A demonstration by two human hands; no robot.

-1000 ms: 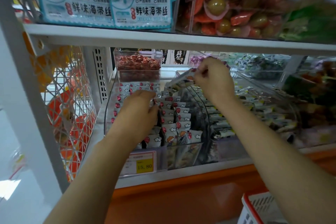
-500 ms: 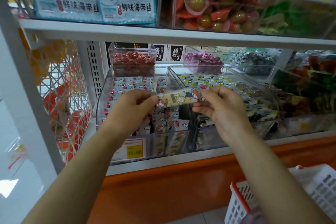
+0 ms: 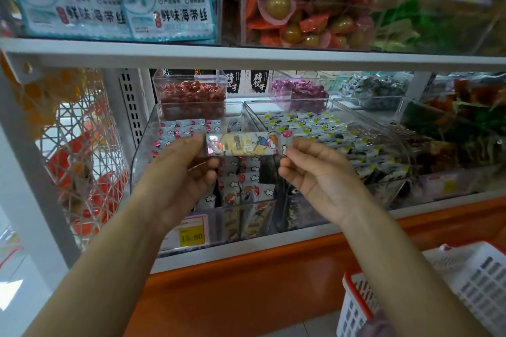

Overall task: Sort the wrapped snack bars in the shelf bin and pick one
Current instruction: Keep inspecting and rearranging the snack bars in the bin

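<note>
Nearest us, below and right of the grip, stands a white basket (image 3: 482, 279) with a red rim. Above it our left hand (image 3: 178, 169) and right hand (image 3: 320, 180) each pinch one end of a wrapped snack bar (image 3: 246, 143), held level between them. Straight behind the bar sits the clear bin (image 3: 145, 153) of like bars in rows, a price tag (image 3: 191, 235) on its front. Right of the grip a second bin (image 3: 394, 142) holds yellow-marked packets, and farther back sits a small tub (image 3: 191, 81) of red sweets.
</note>
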